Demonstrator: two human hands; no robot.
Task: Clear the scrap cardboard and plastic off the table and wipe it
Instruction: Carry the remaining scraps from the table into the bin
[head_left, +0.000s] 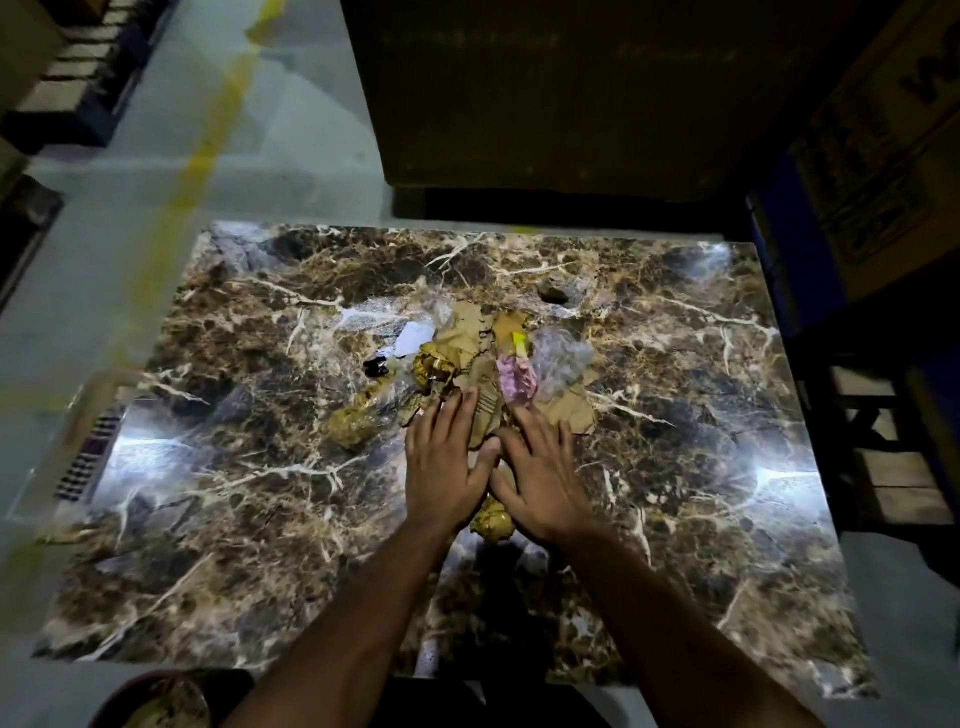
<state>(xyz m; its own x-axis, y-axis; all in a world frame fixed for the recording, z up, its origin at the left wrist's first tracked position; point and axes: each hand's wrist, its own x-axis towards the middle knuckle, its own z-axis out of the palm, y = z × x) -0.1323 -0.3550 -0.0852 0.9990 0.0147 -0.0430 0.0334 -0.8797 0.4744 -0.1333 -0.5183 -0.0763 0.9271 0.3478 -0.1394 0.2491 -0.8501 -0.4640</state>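
Near the middle of the marble-patterned table (218, 467) lies the scrap, heaped in one loose pile: torn brown cardboard (470, 338) at the centre, crumpled clear plastic (558, 358) on its right side, another clear sheet (374, 317) with a white slip at the far left, a pink wad (514, 376) against the cardboard, and a yellowish wrapper (358, 415) trailing off toward the near left. Both hands are flat and spread, holding nothing. The left hand (444, 457) rests palm-down on the near edge of the pile, its fingertips on the cardboard; the right hand (540, 478) lies just beside it, thumbs almost touching, fingers reaching over a brown flap (571, 410). A small gold-coloured wad (493, 519) sits just behind the wrists, nearer the person than the heap. Open palms laid side by side like this suit raking or pressing light litter together rather than picking up single pieces, since thin plastic and paper would slip from a pinch, so this reads as gathering. A rim at the bottom left (156, 696) may be a bin, though it is too dark to tell. No cloth is in view, so wiping looks some way off, and the surface around the heap is otherwise bare.
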